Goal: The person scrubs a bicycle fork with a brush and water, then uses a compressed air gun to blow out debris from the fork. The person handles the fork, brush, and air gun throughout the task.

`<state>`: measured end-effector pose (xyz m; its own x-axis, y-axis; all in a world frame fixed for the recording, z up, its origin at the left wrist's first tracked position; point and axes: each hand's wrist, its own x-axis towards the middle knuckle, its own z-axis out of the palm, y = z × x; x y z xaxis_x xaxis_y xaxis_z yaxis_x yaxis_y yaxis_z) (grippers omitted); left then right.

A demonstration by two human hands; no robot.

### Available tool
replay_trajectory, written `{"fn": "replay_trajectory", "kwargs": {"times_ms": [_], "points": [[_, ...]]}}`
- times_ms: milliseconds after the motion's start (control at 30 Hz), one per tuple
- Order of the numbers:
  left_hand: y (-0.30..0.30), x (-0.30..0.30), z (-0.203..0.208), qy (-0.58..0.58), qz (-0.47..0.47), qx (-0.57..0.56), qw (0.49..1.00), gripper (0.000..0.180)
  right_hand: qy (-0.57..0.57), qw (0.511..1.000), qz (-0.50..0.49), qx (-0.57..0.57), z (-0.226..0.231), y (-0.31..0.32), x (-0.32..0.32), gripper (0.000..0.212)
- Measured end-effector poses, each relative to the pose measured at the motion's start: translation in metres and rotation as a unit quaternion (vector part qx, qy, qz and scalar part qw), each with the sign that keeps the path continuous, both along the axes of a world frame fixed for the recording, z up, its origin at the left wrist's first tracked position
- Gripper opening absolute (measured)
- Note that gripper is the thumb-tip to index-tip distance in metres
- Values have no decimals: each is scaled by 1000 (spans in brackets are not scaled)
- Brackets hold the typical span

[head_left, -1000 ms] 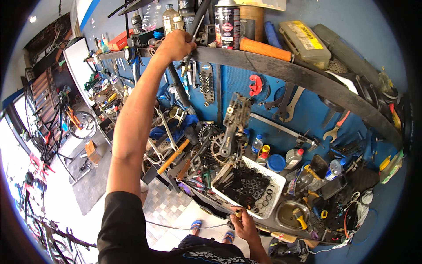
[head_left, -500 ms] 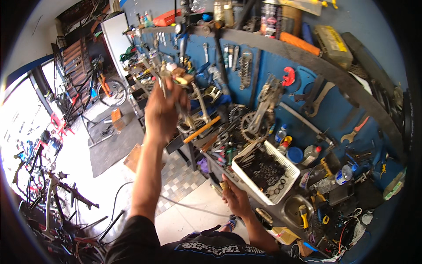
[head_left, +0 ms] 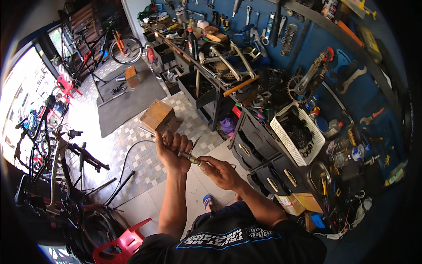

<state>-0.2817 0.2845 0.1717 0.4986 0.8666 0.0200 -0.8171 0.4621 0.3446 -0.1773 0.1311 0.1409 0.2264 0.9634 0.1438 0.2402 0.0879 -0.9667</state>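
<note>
Out in front of me, over the floor, my left hand (head_left: 173,151) is closed around a slim metal tool whose body is mostly hidden by the fingers; I cannot make out its kind. A thin dark tip shows beyond the knuckles. From the fist a brass-coloured fitting (head_left: 191,159) points towards my right hand (head_left: 221,173). The thumb and fingers of that hand pinch the fitting's near end, so the two hands are joined through it. Whether the fitting is one piece or two cannot be told.
A wooden box (head_left: 157,115) stands on the tiled floor beyond my hands, with a thin hose (head_left: 127,154) nearby. To the right runs a workbench with drawers (head_left: 250,145), bearing a white basket (head_left: 281,136) of parts. Bicycle frames (head_left: 57,171) and a red chair (head_left: 121,246) are at left.
My left hand has come down from above the bench with its metal tool. My right hand has moved up and left, and the hands now meet at the brass-coloured fitting. The view has shifted.
</note>
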Motion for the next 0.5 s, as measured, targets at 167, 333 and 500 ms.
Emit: {"fn": "replay_trajectory", "kwargs": {"times_ms": [167, 333, 500], "points": [[-10, -7, 2, 37, -32, 47, 998, 58, 0, 999, -27, -29, 8, -4, -21, 37], [-16, 7, 5, 30, -96, 66, 993, 58, 46, 996, -38, -66, 4, -16, -18, 39], [-10, 47, -9, 31, -179, 67, 981, 59, 151, 987, -43, -44, -7, -21, 3, 43]]}}
